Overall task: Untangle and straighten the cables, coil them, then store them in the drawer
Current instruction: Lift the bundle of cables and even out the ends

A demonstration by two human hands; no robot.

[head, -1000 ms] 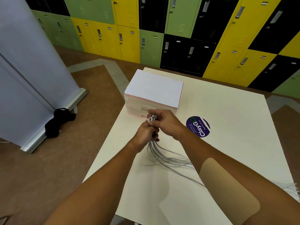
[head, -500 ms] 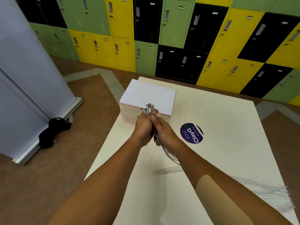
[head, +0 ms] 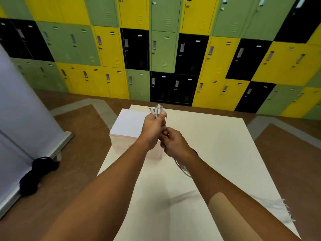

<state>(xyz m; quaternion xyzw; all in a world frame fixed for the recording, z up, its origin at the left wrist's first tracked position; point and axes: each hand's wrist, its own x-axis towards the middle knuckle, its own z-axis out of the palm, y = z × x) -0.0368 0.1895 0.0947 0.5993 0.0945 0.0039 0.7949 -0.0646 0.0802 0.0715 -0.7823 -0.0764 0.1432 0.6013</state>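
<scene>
A bundle of grey-white cables is held up above the table, its plug ends sticking out of the top of my left hand, which grips the bundle in a fist. Just below it my right hand grips the same bundle. The cables run under my right forearm, show again as a short stretch, and their far ends trail over the table's right edge. The white drawer box with pink sides stands on the table behind and left of my hands.
The cream table stretches ahead and to the right. A wall of green, yellow and black lockers lies beyond it. On the left stand a white banner and a black bundle on the brown floor.
Both hands have lifted the cable bundle higher and away from me. My right hand has slid down the bundle, pulling the cables straighter. The view has tilted upward.
</scene>
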